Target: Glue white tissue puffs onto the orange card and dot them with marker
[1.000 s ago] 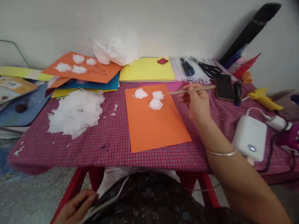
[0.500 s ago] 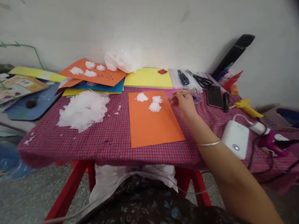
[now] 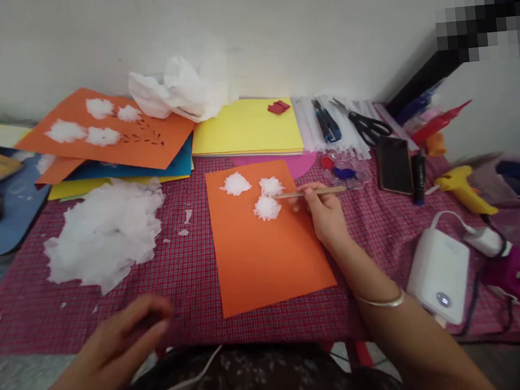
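Note:
My right hand [image 3: 320, 211] is closed around a thin wooden stick [image 3: 332, 190]. The stick's far tip meets the white paper flowers, but its end is too small to make out. Three fluffy flowers lie on an orange sheet [image 3: 261, 261]: one at the upper left [image 3: 236, 184], one at the upper right [image 3: 271, 187] and one just below that [image 3: 267, 207]. My left hand [image 3: 135, 333], slightly blurred, hovers at the table's front edge with thumb and fingers apart and nothing in them. Beyond it sits a heap of white tissue pieces [image 3: 106, 233].
An orange sheet with white flowers [image 3: 147, 153] lies on coloured papers at the back left. Yellow paper [image 3: 245, 129], a cutter [image 3: 326, 121] and scissors [image 3: 365, 122] are at the back. A phone [image 3: 394, 165], glue gun [image 3: 466, 189] and white power box [image 3: 439, 270] stand right.
My left hand has come into view at the lower left. My right hand still holds the stick at the flowers. The camera view has moved closer to the table.

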`<action>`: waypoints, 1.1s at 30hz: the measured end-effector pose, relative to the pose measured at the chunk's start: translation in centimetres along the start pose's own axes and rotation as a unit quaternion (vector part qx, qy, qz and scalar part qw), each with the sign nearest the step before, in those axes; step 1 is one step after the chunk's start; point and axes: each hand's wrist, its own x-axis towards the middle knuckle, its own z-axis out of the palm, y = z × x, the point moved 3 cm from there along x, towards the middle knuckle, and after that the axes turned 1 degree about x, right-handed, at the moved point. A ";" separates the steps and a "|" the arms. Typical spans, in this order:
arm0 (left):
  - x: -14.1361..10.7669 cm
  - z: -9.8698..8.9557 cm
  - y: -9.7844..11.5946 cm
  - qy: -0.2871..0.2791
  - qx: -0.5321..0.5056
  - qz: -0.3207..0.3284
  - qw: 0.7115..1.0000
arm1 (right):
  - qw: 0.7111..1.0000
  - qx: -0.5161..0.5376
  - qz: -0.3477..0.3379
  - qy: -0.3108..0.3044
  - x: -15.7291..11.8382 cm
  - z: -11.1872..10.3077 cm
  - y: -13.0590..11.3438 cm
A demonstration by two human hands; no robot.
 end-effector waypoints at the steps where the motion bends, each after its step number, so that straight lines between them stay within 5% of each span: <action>1: 3.2 -0.7 1.4 -0.017 0.017 0.028 0.999 | 1.000 -0.006 0.002 0.000 -0.1 0.0 0.0; 5: 13.7 0.5 6.7 -0.030 0.152 0.243 0.958 | 1.000 -0.022 0.009 0.006 -0.3 0.2 -0.3; 8: 17.1 3.8 7.9 -0.021 0.209 0.337 0.918 | 0.999 -0.042 0.007 0.010 -0.5 0.5 -0.7; 13: 17.4 6.6 6.9 0.003 0.214 0.371 0.903 | 0.997 -0.068 0.016 -0.013 -0.9 0.7 -1.2; 21: 17.9 5.9 6.6 -0.026 0.161 0.359 0.919 | 0.996 -0.067 0.033 -0.050 -1.1 0.6 -1.5; 28: 18.1 5.6 6.1 -0.038 0.105 0.358 0.927 | 0.996 -0.070 0.014 0.044 -1.1 0.0 -1.5; 33: 18.2 5.4 6.1 -0.042 0.088 0.359 0.928 | 0.993 -0.117 0.002 0.024 -1.1 0.1 -1.7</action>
